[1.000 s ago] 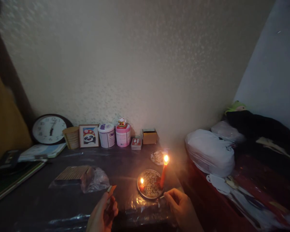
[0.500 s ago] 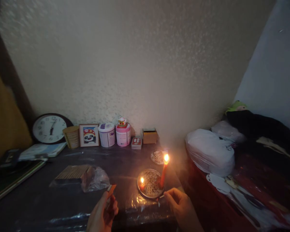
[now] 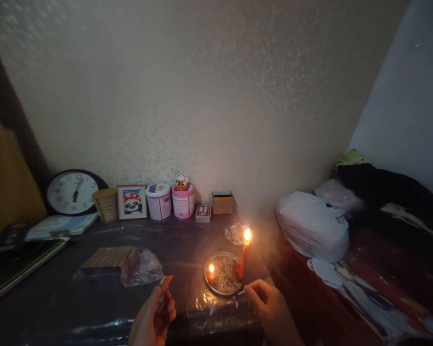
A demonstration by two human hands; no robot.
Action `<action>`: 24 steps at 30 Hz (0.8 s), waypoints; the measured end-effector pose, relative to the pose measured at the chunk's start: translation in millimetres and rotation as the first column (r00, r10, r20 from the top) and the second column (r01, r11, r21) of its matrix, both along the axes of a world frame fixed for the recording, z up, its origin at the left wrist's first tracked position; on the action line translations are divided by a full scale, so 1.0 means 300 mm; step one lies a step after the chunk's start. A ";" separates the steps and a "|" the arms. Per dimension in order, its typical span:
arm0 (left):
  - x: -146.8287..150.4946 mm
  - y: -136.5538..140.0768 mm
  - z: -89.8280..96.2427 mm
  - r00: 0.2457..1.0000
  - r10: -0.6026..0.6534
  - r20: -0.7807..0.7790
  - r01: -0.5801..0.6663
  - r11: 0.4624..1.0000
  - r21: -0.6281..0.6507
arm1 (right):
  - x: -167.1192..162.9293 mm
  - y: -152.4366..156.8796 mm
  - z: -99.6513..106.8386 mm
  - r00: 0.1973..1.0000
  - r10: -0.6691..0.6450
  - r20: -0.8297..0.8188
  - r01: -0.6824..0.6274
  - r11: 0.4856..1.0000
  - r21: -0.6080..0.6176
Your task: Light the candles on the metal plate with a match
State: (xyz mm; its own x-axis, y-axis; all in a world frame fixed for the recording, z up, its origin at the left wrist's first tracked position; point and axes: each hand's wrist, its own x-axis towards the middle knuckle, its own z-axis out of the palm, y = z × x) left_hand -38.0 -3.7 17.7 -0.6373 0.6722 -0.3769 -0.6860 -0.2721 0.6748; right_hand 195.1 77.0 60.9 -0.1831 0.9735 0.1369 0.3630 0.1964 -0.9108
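hands: left [image 3: 153, 319] pinches upright matchbox [image 3: 165, 283]; right [image 3: 270, 307] pinches matchstick [image 3: 241, 292] pointing left at dish [image 3: 222, 274].

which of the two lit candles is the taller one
The tall red candle at the dish's right edge, by the right hand; the other candle is a short stub.

Hour numerals on clock [image 3: 72, 192]

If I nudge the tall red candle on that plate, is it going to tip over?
Probably yes. The tall candle is thin, leans a little, and stands at the edge of the plate, so a sideways push would likely topple it. It looks light and could snap. The short candle sits low and seems steadier. The right hand is close by.
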 end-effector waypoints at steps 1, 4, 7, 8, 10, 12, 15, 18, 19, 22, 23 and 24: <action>-0.002 0.001 -0.004 1.000 -0.001 -0.003 0.001 1.000 -0.005 | 0.000 -0.002 0.002 1.000 -0.001 -0.001 0.001 1.000 -0.003; -0.007 0.004 -0.014 1.000 -0.023 -0.008 0.023 1.000 -0.012 | 0.001 -0.004 0.008 1.000 -0.017 0.013 0.017 1.000 0.017; -0.008 0.004 -0.016 0.999 -0.031 -0.009 0.031 0.999 0.011 | 0.000 -0.002 0.010 0.999 -0.027 0.030 0.026 0.999 0.030; -0.007 0.003 -0.015 1.000 -0.023 -0.012 0.024 1.000 0.013 | 0.000 -0.001 0.010 0.999 -0.022 0.035 0.021 0.999 0.030; -0.004 0.001 -0.009 1.000 -0.014 -0.020 0.014 1.000 0.004 | -0.001 0.000 0.009 0.999 -0.011 0.040 0.010 1.000 0.020; 0.000 -0.001 -0.001 1.000 -0.015 -0.027 0.015 1.000 -0.002 | -0.001 0.000 0.007 0.999 0.000 0.048 -0.001 1.000 0.012; 0.005 -0.001 0.011 1.000 -0.007 -0.026 0.007 1.000 0.004 | 0.000 0.001 0.003 0.997 0.005 0.072 -0.006 1.000 0.014; 0.009 -0.001 0.020 1.000 0.005 -0.012 -0.006 1.000 -0.026 | 0.000 0.005 0.000 0.996 0.012 0.089 -0.013 1.000 0.008; 0.009 -0.001 0.024 1.000 0.010 -0.009 -0.010 0.999 -0.036 | 0.000 0.007 0.000 0.996 0.015 0.092 -0.016 1.000 0.008; 0.008 -0.004 0.031 1.000 0.012 0.003 -0.012 0.998 -0.057 | 0.002 0.008 -0.002 0.995 0.020 0.096 -0.021 1.000 0.013; 0.007 -0.005 0.031 1.000 0.009 0.007 -0.008 0.998 -0.060 | 0.003 0.008 -0.003 0.995 0.018 0.098 -0.019 1.000 0.011; 0.005 -0.006 0.030 1.000 0.002 0.012 -0.001 0.998 -0.064 | 0.004 0.008 -0.004 0.995 0.015 0.101 -0.016 1.000 0.012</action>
